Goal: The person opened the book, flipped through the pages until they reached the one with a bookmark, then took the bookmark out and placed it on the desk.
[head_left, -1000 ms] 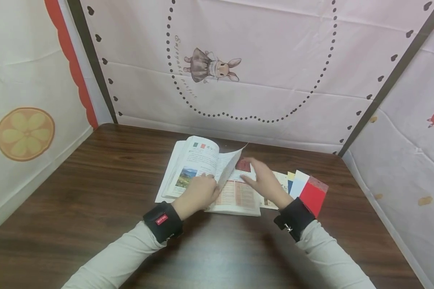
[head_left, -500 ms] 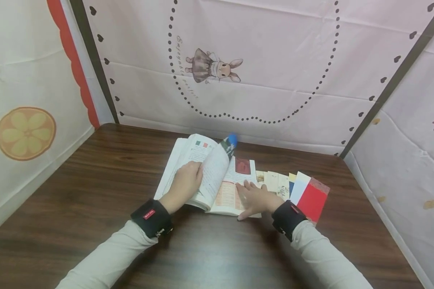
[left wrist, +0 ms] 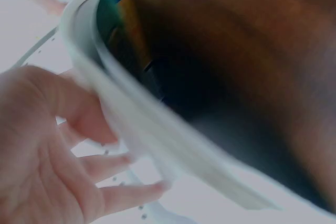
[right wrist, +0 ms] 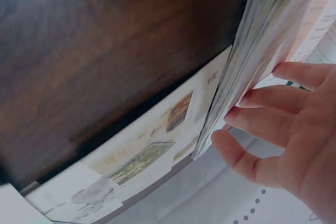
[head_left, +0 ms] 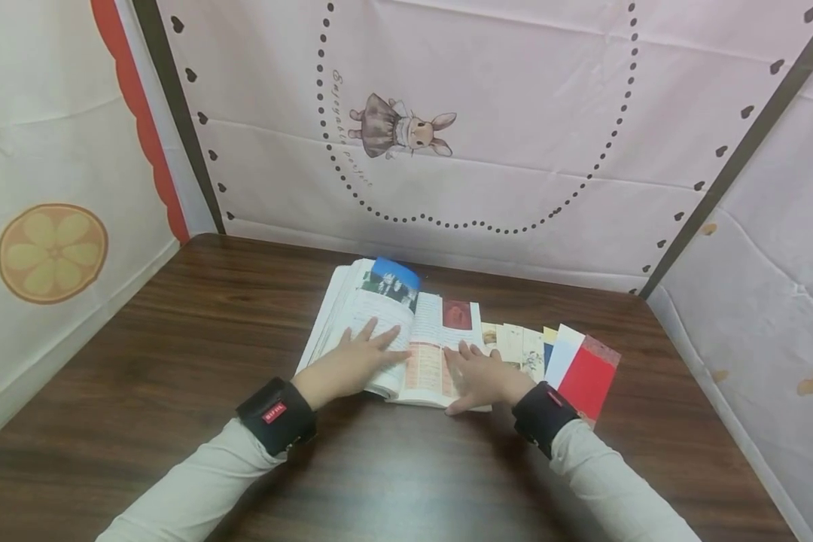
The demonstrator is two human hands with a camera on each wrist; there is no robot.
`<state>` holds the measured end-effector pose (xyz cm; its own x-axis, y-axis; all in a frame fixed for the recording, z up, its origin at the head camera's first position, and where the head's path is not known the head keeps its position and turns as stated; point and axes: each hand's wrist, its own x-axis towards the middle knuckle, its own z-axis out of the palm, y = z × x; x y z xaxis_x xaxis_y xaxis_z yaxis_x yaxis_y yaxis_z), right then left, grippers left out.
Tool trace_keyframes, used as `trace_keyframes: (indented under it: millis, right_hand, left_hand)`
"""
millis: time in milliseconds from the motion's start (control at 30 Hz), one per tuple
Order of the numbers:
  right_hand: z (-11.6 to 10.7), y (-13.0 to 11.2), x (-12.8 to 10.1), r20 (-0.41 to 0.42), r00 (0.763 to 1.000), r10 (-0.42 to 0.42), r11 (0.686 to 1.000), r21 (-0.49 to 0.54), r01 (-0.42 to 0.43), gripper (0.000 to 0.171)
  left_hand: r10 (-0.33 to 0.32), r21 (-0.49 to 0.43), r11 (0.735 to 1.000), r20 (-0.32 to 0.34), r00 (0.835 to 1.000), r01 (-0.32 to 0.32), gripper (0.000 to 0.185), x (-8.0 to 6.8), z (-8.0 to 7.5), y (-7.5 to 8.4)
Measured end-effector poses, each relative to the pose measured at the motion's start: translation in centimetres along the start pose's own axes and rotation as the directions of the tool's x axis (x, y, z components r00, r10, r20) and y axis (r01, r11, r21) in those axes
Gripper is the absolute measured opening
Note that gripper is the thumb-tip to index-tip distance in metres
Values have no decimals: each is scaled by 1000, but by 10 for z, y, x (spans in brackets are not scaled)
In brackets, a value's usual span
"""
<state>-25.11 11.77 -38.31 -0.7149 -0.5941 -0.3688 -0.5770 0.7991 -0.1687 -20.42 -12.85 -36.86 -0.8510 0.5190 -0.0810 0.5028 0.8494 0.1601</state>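
While both hands (head_left: 352, 363) (head_left: 482, 376) press flat, fingers straight, on the open book (head_left: 406, 331) mid-counter (head_left: 176, 361) beside the fanned cards (head_left: 569, 361), its thin, floppy pages look best pinched at the edges.

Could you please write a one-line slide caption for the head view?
Left hand and right hand press an open book flat on a table.

My left hand (head_left: 352, 361) lies flat with fingers spread and straight, my right hand (head_left: 482, 374) lies palm down beside it, fingers extended, both forearms reaching forward in pale sleeves.
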Motion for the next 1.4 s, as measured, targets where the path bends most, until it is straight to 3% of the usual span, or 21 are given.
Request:
trace_keyframes:
  millis: [100,267,600,833,967,1067,1167,1267,1333,1400]
  right_hand:
    - [2,1,-1,-12,1000,-2,1000,-1,2,102]
    - [1,3,-3,-8,1000,0,1000,15,0,102]
    - [-5,8,-4,13,1000,-12,997,72,11,93]
    - [-2,4,0,-39,999,-24,1000,12,24,99]
    - [-3,4,2,-44,999,-27,999,-26,26,89]
    - [-4,2,0,-77,993,-87,994,-78,81,71]
    - [-4,-3,-4,-138,960,-243,959,-186,215,40]
    - [-3,-11,-8,-197,880,-432,862,-378,338,16]
    - [-2,-13,-10,-236,826,-513,788,-510,344,11]
    - [-2,-13,-11,-310,779,-546,750,-595,289,19]
  left_hand:
    - [-16,-79,997,13,1000,17,54,-2,-6,-3]
    - [-33,-134,990,3,999,33,73,-5,-7,-9]
    - [-100,-111,989,15,995,101,72,2,-8,-3]
    - [-95,-87,991,26,995,97,70,3,-12,1]
    - [-90,-79,993,33,995,93,69,5,-10,1]
    - [-94,-80,992,39,995,97,69,5,-10,2]
    - [-99,-86,991,44,994,103,69,4,-11,4]
    - [-104,-84,991,52,993,108,69,4,-12,5]
    - [-105,-84,990,54,993,110,69,4,-12,6]
    - [-102,-73,992,53,993,106,70,4,-12,6]
